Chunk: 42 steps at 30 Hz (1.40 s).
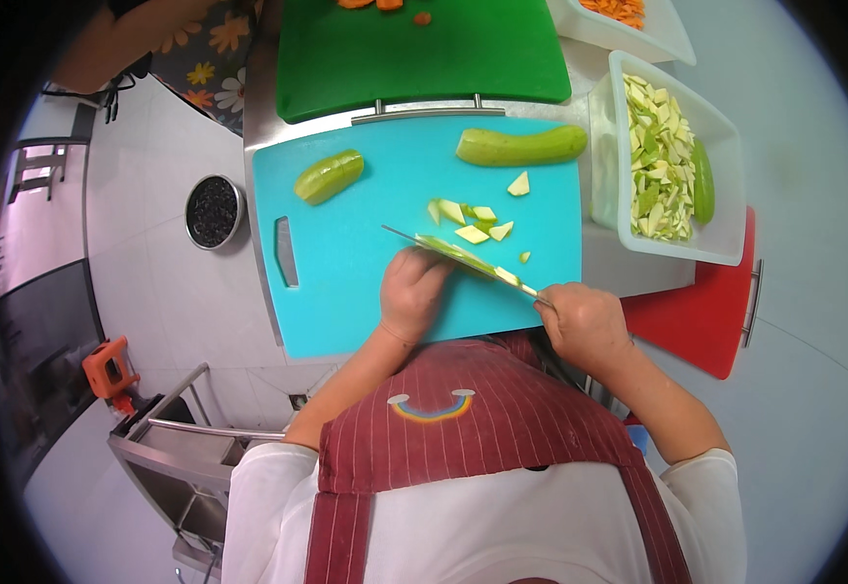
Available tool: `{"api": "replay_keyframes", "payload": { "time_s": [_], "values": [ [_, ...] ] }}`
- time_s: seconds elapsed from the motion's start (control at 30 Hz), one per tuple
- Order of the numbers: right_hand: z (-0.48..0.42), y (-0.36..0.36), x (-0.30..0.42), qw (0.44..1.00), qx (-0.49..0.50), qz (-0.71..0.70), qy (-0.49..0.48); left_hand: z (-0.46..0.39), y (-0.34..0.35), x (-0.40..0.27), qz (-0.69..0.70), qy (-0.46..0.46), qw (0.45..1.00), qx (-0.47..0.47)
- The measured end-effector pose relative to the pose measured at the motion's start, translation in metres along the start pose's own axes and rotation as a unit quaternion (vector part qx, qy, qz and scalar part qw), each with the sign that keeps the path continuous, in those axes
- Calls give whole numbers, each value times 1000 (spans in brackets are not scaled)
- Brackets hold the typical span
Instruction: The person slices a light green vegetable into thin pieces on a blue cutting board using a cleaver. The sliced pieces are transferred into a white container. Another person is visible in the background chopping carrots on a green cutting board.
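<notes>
My right hand (586, 325) is closed on the handle of a kitchen knife (468, 263), whose blade slants up to the left over a blue cutting board (336, 292). My left hand (415, 288) is at the near side of the blade with its fingers curled; whatever lies beneath them is hidden. Green slices lie along the blade's far side. Several pale green pieces (472, 234) are scattered just beyond it. Farther back, a long green squash, perhaps a zucchini (522, 146), lies at the right, and a shorter, scored green piece (329, 177) at the left.
A white plastic bin (723, 190) of cut green pieces stands at the right, with a red board (716, 314) partly below it. Behind are a green board (424, 66) and a bin of cut carrot (668, 36). A bowl of dark food (214, 212) is at left. Another person's arm (114, 44) shows upper left.
</notes>
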State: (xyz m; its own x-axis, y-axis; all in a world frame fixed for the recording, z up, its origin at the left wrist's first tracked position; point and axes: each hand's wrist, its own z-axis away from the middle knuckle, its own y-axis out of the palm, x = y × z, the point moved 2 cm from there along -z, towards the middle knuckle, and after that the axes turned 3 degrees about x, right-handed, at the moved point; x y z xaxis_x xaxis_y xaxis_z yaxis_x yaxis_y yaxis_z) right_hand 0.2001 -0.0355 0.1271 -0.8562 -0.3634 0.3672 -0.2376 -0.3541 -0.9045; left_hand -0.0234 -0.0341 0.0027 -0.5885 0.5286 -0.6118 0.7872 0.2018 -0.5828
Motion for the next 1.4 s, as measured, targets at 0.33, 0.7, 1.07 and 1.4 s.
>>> {"api": "replay_keyframes", "payload": {
  "time_s": [0.33,0.7,1.07,1.4],
  "values": [
    [-16,29,6,996,72,26,41,-3,-3,-4,-24,-12,1000,10],
    [-12,10,1,999,6,-29,22,0,-6,0,-4,-10,1000,-5],
    [-9,14,5,999,32,-5,-1,8,-3,3,-15,-31,999,-9],
    [-38,34,12,999,15,-34,29,7,-6,4,-2,-25,1000,-13]
  ]
}}
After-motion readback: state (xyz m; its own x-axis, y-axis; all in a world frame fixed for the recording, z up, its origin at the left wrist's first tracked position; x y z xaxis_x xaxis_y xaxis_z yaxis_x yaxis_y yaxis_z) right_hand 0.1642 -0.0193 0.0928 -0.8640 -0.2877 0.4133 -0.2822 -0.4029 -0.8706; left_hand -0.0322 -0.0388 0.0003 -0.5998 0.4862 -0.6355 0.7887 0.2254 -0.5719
